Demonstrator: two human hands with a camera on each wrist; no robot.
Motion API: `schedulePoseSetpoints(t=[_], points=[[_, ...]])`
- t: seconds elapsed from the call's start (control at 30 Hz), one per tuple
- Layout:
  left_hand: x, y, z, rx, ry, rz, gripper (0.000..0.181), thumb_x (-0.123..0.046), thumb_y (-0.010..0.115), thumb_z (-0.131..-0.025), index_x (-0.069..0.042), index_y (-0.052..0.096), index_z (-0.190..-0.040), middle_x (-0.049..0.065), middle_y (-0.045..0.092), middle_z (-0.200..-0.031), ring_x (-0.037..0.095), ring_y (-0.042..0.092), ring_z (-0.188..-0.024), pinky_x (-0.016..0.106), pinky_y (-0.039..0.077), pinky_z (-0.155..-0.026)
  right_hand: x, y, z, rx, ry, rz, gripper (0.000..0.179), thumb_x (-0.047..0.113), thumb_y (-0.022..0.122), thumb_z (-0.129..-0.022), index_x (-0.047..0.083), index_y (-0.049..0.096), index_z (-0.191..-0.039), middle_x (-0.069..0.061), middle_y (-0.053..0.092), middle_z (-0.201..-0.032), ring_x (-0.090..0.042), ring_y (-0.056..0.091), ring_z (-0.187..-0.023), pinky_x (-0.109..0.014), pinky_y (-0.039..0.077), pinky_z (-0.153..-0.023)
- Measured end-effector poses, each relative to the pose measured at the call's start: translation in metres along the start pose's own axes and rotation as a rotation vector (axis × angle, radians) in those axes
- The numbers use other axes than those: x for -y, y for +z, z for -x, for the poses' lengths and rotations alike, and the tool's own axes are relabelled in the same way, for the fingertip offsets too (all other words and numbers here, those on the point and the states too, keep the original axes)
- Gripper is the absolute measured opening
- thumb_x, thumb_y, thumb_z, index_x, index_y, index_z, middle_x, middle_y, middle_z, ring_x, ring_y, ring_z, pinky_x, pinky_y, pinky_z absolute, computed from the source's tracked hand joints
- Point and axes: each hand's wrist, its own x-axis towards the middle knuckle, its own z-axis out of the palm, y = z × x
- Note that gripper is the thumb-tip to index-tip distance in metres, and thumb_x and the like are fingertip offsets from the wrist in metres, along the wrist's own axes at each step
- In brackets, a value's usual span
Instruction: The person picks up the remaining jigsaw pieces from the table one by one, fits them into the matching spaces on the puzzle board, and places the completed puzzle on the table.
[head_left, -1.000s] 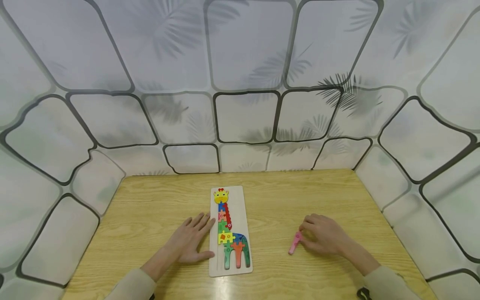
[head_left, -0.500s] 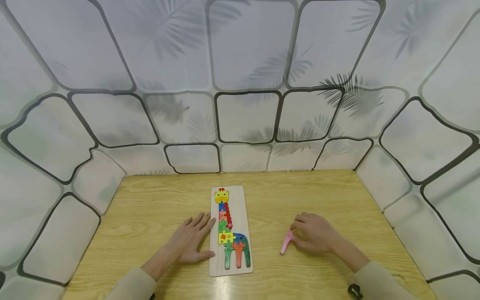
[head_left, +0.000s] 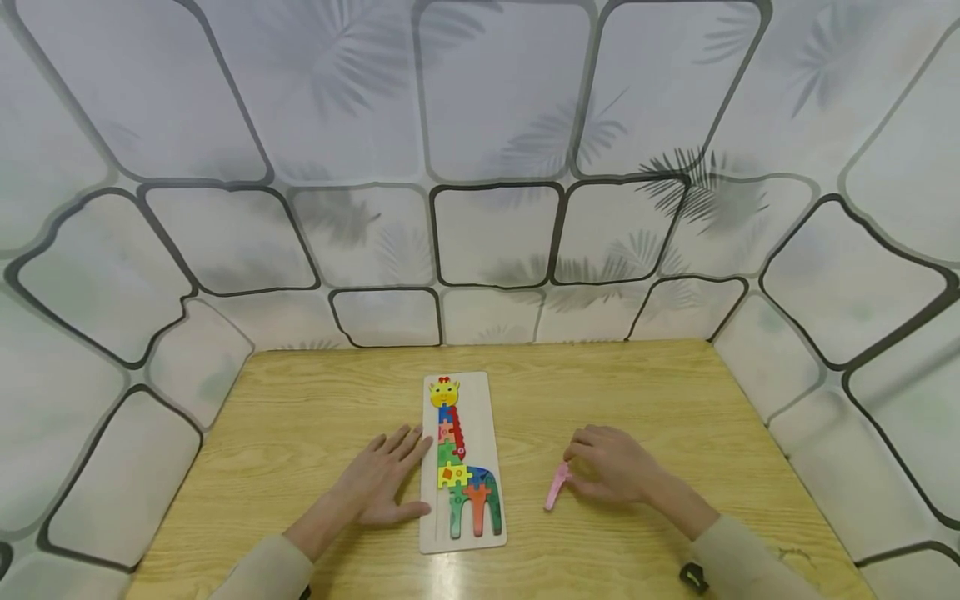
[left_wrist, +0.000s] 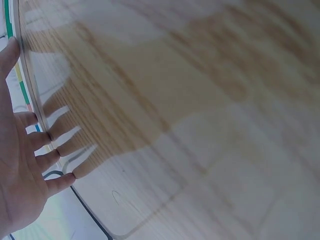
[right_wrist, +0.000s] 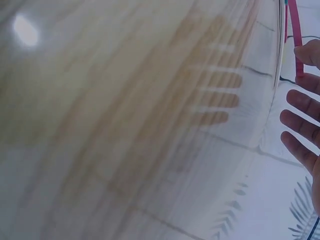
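Observation:
A pale wooden puzzle board (head_left: 476, 417) lies on the table with a colourful giraffe made of interlocking pieces: yellow head (head_left: 444, 393), patterned neck, red mane, green and orange legs. Beside the green front leg, a strip of the giraffe's outline shows bare board. My left hand (head_left: 386, 479) rests flat at the board's left edge, fingers spread and thumb touching its lower side. To the right of the board, my right hand (head_left: 611, 467) pinches a pink puzzle piece (head_left: 556, 487), shaped like a leg, between thumb and index finger. In the right wrist view the pink piece (right_wrist: 296, 30) points upward, other fingers extended.
The wood-grain table (head_left: 360, 375) is glossy and reflects both hands in the wrist views. A white backdrop (head_left: 495, 233) with dark stone outlines and fern prints surrounds it at the back and sides. A black wrist strap (head_left: 693, 577) shows by the right sleeve.
My right hand has moved left toward the board, carrying the pink puzzle piece with it. The left hand and the board have stayed in place.

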Motion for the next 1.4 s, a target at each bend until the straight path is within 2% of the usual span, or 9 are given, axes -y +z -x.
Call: schedulePoseSetpoints(t=[0.53,0.83,1.4], points=[[0.0,0.0,0.0,0.005,0.009,0.016,0.103,-0.081,0.05,-0.092,-0.011,0.033,-0.166,0.018,0.035,-0.172,0.041,0.035,-0.159,0.064,0.039,-0.123,0.011,0.011,-0.023,-0.056,-0.084,-0.028,0.023,0.041,0.082,-0.087,0.023,0.075,-0.098,0.009,0.069,-0.093,-0.005,0.065,-0.083,-0.023,0.058,-0.074],[0.001,0.0,0.0,0.008,0.004,0.02,0.104,-0.081,0.05,-0.092,-0.01,0.033,-0.166,0.018,0.035,-0.172,0.042,0.035,-0.159,0.064,0.038,-0.123,0.022,0.012,-0.038,-0.006,-0.075,-0.046,0.025,0.043,0.082,-0.086,0.025,0.075,-0.102,0.011,0.069,-0.097,-0.005,0.065,-0.087,-0.023,0.058,-0.077],[0.003,0.004,-0.001,0.006,0.001,0.016,0.105,-0.083,0.048,-0.091,-0.012,0.032,-0.167,0.017,0.034,-0.172,0.041,0.035,-0.159,0.064,0.038,-0.124,0.038,0.02,-0.065,0.014,-0.117,-0.07,0.026,0.045,0.08,-0.088,0.026,0.075,-0.104,0.011,0.07,-0.099,-0.005,0.065,-0.089,-0.022,0.058,-0.081]])
